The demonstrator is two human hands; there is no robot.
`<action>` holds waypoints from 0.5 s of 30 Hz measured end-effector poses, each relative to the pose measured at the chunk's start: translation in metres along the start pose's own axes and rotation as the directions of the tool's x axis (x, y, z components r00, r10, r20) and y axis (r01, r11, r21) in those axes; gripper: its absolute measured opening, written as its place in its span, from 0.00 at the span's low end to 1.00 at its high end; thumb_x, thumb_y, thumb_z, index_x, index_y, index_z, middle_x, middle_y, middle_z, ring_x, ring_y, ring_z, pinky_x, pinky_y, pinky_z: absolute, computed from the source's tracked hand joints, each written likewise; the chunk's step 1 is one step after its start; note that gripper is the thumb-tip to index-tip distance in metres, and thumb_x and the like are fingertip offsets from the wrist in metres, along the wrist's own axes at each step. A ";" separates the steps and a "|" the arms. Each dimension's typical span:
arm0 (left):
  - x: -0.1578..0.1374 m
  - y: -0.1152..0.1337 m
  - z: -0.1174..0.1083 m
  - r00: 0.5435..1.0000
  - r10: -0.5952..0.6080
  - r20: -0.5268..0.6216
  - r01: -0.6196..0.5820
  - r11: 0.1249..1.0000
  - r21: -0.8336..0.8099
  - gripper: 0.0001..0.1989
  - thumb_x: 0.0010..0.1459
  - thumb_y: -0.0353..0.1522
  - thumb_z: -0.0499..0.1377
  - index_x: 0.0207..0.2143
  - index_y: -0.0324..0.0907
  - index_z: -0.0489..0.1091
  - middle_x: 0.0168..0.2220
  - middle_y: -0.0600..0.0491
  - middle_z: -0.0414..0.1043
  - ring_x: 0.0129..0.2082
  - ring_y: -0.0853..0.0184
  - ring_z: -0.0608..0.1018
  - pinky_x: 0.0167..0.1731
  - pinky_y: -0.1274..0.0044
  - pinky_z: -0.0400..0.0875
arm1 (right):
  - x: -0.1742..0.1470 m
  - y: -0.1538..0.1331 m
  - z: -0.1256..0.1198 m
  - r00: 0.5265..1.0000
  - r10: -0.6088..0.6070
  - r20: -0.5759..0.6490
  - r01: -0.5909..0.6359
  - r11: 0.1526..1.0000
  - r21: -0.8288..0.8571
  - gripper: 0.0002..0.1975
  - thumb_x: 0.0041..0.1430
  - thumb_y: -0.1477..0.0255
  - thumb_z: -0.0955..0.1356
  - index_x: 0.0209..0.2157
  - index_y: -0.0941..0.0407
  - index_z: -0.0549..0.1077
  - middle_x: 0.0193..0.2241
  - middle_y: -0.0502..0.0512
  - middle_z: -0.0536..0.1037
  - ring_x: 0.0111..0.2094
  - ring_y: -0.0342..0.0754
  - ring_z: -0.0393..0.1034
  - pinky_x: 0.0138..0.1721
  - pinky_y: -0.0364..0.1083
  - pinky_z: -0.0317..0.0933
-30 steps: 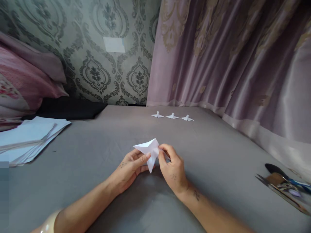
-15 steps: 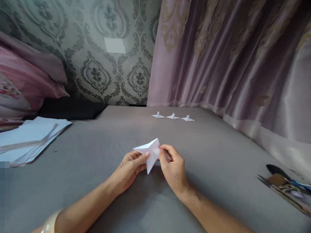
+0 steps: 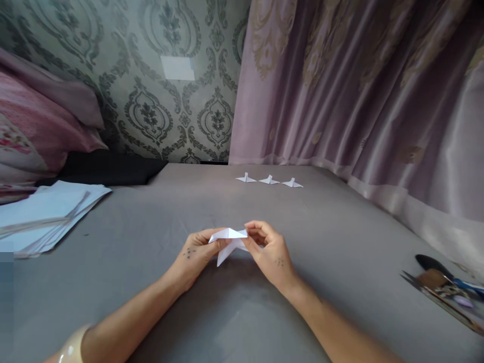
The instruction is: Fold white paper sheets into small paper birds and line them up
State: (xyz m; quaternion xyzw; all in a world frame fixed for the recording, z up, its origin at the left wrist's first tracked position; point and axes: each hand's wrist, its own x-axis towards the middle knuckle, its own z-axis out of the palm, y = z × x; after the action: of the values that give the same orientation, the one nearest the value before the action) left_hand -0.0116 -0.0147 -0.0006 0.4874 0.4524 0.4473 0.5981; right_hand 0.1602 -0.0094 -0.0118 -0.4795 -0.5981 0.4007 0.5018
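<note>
A folded white paper figure (image 3: pixel 229 234), with pointed flaps sticking out to the left, to the right and downward, is held between both hands above the grey surface. My left hand (image 3: pixel 196 257) pinches its left side, the thumb lying across the paper and the fingers behind it. My right hand (image 3: pixel 274 252) grips the right end with thumb and fingertips; the other fingers are curled. Parts of the paper are hidden behind the thumbs. Farther back on the surface stand three small folded paper birds (image 3: pixel 269 180) in a row.
At the left lies a stack of white paper sheets (image 3: pixel 49 212), with a black folded cloth (image 3: pixel 113 169) and a pink cushion (image 3: pixel 41 116) behind. Scissors (image 3: pixel 438 297) and other small items lie at the right edge. A purple curtain (image 3: pixel 302 101) hangs along the right.
The paper figure has tilted, so its upper flap now lies nearly level instead of pointing up. Both hands have turned with it and still hold it.
</note>
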 end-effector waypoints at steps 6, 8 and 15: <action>0.002 0.002 -0.006 0.999 0.019 0.049 -0.022 0.997 0.074 0.12 0.51 0.38 0.64 0.32 0.38 0.77 0.20 0.56 0.71 0.21 0.73 0.69 0.25 0.81 0.63 | 0.003 -0.002 -0.003 0.985 0.103 0.139 -0.114 0.990 0.077 0.09 0.53 0.66 0.70 0.34 0.56 0.77 0.28 0.51 0.78 0.31 0.45 0.71 0.35 0.44 0.63; 0.004 0.000 -0.009 0.996 0.000 0.090 -0.003 1.000 0.031 0.12 0.51 0.39 0.64 0.31 0.38 0.76 0.21 0.54 0.72 0.21 0.72 0.71 0.25 0.81 0.65 | 0.004 -0.003 -0.004 0.980 0.155 0.126 -0.170 0.979 0.114 0.09 0.52 0.66 0.70 0.33 0.56 0.77 0.28 0.50 0.77 0.30 0.44 0.69 0.34 0.43 0.62; 0.009 -0.005 -0.017 0.978 -0.042 0.204 0.078 0.982 -0.173 0.11 0.54 0.37 0.63 0.35 0.38 0.77 0.29 0.51 0.76 0.29 0.70 0.76 0.32 0.80 0.70 | 0.010 -0.006 -0.010 0.945 0.290 0.149 -0.320 0.910 0.262 0.11 0.49 0.65 0.72 0.32 0.58 0.76 0.25 0.48 0.75 0.27 0.40 0.65 0.31 0.41 0.57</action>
State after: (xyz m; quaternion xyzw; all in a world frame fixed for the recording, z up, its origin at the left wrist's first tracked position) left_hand -0.0266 -0.0037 -0.0087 0.4598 0.3625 0.4168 0.6953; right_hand 0.1682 -0.0009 -0.0022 -0.4682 -0.4784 0.5807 0.4634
